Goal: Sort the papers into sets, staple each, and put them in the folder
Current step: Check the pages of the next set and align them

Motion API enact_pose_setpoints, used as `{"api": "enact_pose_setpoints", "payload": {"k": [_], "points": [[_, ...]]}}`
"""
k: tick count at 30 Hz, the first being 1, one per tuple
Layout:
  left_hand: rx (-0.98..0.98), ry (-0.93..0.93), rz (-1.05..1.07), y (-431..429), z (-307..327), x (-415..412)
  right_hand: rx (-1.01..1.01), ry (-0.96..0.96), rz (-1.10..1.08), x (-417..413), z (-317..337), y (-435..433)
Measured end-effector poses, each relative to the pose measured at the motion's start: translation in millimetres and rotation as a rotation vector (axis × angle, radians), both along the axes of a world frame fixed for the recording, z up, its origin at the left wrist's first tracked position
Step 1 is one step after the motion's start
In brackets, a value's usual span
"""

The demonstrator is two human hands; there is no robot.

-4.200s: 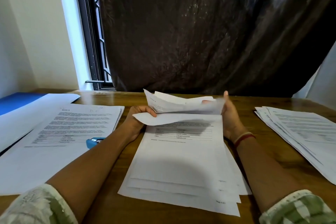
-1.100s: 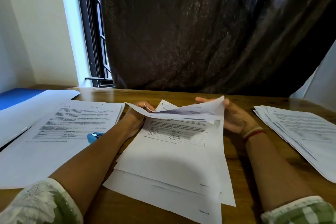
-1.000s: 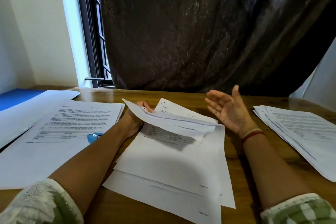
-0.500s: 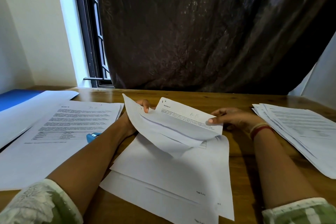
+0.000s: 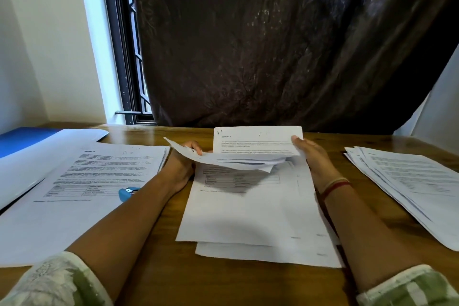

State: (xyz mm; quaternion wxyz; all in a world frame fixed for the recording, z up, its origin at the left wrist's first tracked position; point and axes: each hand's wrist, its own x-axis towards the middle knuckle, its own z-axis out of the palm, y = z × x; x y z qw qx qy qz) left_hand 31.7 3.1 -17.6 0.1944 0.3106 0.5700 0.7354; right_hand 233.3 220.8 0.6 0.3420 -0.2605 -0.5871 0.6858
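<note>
Bench (image 5: 154, 278): brown wood with a smooth, slightly glossy grain.
Middle stack (image 5: 248, 218): thin white rectangular sheets lying flat on the bench, loosely fanned so the lower corners stick out; the top page carries a printed table.
Lifted sheets (image 5: 258, 143): a few limp pages raised over the far end of the middle stack, bowed and sagging, the rearmost standing nearly upright with printed lines.
Left hand (image 5: 182, 166): fingers curled round the left edge of the lifted sheets, gripping them.
Right hand (image 5: 314, 156): thumb on the front, fingers behind, pinching the right edge of the lifted sheets; a red and pale thread band (image 5: 335, 185) circles the wrist.
Left pile (image 5: 99, 181): printed pages lying flat, left of the middle stack.
Stapler (image 5: 127, 193): small, blue, glossy plastic, resting on the left pile, partly hidden behind the left forearm.
Folder (image 5: 22, 139): flat and blue, far left of the middle stack, partly under a large white sheet (image 5: 49, 156).
Right pile (image 5: 407, 186): fanned printed pages, right of the middle stack.
Curtain (image 5: 273, 45): dark, shiny and crinkled, behind the middle stack.
</note>
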Motion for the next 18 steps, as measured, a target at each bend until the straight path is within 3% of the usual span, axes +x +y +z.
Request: {"api": "enact_pose_setpoints", "payload": {"k": [5,9,11,13,18], "points": [[-0.019,-0.086,0.111,-2.2,11.3,4.2,0.031,-0.265,0.258,2.3,-5.1,5.6],[-0.096,-0.104,0.179,-3.1,14.8,10.2,0.047,-0.348,0.354,17.6,-0.5,11.0],[-0.102,-0.148,0.153,-5.7,17.2,12.8,0.133,-0.477,0.218,17.5,3.7,9.1],[-0.106,-0.136,0.104,-10.9,18.3,15.3,0.271,-0.598,-0.072,14.3,5.8,8.6],[-0.169,0.042,0.072,-16.7,15.2,19.7,0.593,-0.419,-0.529,14.4,18.0,8.2]]}}
